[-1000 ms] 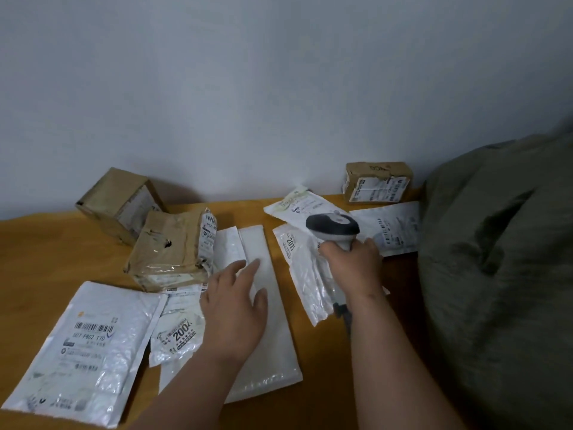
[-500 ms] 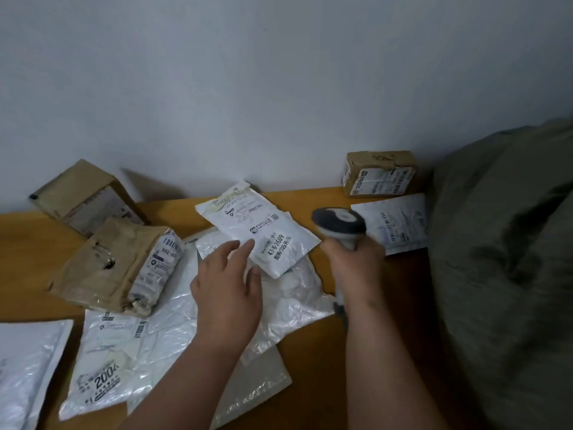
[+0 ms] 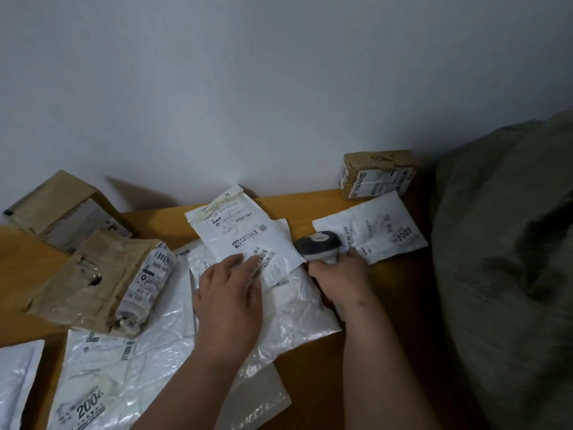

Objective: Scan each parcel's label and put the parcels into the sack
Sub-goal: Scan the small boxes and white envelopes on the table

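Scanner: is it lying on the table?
No, the right hand grips the scanner upright above the white parcels.

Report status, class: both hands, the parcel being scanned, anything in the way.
Left hand flat on white parcel, label up. Right hand grips scanner. Sack to the right; path looks unobstructed.

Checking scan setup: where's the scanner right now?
Head view, right of centre: the scanner is gripped in the right hand, just right of the labelled white parcel under the left hand.
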